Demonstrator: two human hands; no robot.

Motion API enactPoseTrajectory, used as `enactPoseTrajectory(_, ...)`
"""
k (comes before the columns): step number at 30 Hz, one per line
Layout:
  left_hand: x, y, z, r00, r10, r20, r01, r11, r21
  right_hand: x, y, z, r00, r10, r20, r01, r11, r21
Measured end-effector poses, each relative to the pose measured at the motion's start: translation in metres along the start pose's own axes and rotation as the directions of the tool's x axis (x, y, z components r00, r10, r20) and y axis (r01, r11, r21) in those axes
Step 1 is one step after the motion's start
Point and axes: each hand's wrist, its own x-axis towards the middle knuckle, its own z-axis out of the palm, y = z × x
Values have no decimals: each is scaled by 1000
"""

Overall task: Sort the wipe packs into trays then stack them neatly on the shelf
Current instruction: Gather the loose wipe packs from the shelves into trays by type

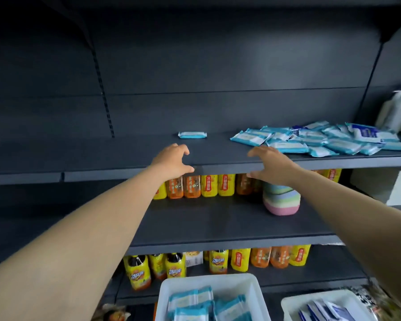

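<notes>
My one head view faces the dark grey metal shelf (218,156) squarely at arm's reach, angled slightly downward, wide-angled.

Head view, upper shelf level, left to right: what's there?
Left hand → single wipe pack → right hand → pile of wipe packs → white bottles at far right.

The picture was dim. A soft pale patch of light sat on the dark back wall (259,63) of the shelf. The top corners were almost black. Straight lines bent near the edges. The white bottles (396,110) at the far right looked blurry.
</notes>
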Motion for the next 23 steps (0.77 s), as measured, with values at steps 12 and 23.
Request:
enactPoseTrajectory(12,214,9,74,980,-196,-21,194,979,-66,187,145,7,992,124,-16,-124,992,31)
enactPoseTrajectory(23,287,-34,115,929,-360,-84,359,933,-20,261,182,32,972,216,90,-202,968,-149)
